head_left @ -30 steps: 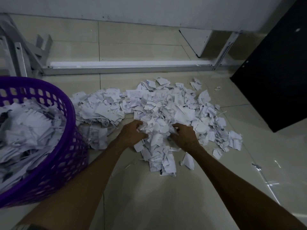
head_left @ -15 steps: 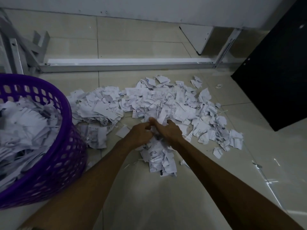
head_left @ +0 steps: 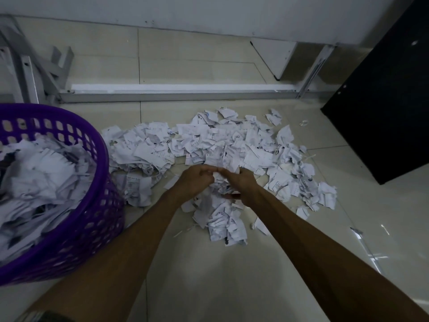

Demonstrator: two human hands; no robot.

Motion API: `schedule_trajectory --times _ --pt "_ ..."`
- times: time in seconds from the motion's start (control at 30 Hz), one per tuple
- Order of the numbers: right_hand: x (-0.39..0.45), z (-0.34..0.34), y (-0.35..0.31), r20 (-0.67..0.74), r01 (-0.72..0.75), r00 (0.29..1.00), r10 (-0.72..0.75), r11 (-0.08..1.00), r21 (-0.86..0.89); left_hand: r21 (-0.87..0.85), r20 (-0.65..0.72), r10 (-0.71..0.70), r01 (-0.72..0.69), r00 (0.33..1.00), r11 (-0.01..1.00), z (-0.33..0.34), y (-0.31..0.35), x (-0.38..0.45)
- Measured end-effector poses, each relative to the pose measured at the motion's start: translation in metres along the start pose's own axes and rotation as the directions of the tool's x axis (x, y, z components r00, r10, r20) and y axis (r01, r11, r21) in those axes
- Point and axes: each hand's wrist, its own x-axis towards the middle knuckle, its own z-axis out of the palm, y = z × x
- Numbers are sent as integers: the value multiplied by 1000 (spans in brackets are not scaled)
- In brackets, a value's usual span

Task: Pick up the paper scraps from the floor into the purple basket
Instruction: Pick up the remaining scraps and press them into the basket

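Observation:
A wide heap of white paper scraps (head_left: 232, 145) covers the tiled floor in the middle of the view. The purple basket (head_left: 102, 205) stands at the left, filled high with scraps. My left hand (head_left: 193, 180) and my right hand (head_left: 242, 181) meet over the near part of the heap. Both have curled fingers and together they grip a bunch of paper scraps (head_left: 219, 180) between them. A smaller trail of scraps (head_left: 222, 219) lies just under and in front of my hands.
A grey metal frame bar (head_left: 176, 95) runs across the floor behind the heap, with metal legs (head_left: 30, 73) at the left. A black panel (head_left: 383, 101) stands at the right. Bare tile (head_left: 209, 275) lies between my forearms.
My hands drew together from either side of the heap and closed round a bunch of scraps. The bunch now sits slightly raised between them.

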Motion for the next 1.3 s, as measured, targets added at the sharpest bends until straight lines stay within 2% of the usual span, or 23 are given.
schedule_trajectory --times 0.27,0.5,0.83,1.0,1.13,1.3 --pt "-36 -10 -26 47 46 998 -46 999 0 -74 -43 3 -6 999 997 -16 33 -19" --pt "-70 -10 -51 73 129 989 -128 992 -15 -64 -58 21 -25 998 998 -39 61 -43" --pt "-124 20 -103 119 213 969 -217 976 46 -135 -184 79 -104 980 985 -93 99 -90" --pt "-153 54 -126 182 258 945 -271 962 89 -96 -307 169 -207 936 974 -135 104 -123" --pt "-178 87 -145 255 321 904 -344 938 129 -160 -428 200 -292 881 943 -170 103 -153" --pt "-207 134 -154 355 353 856 -376 927 130 -189 -520 163 -299 838 935 -212 91 -188"
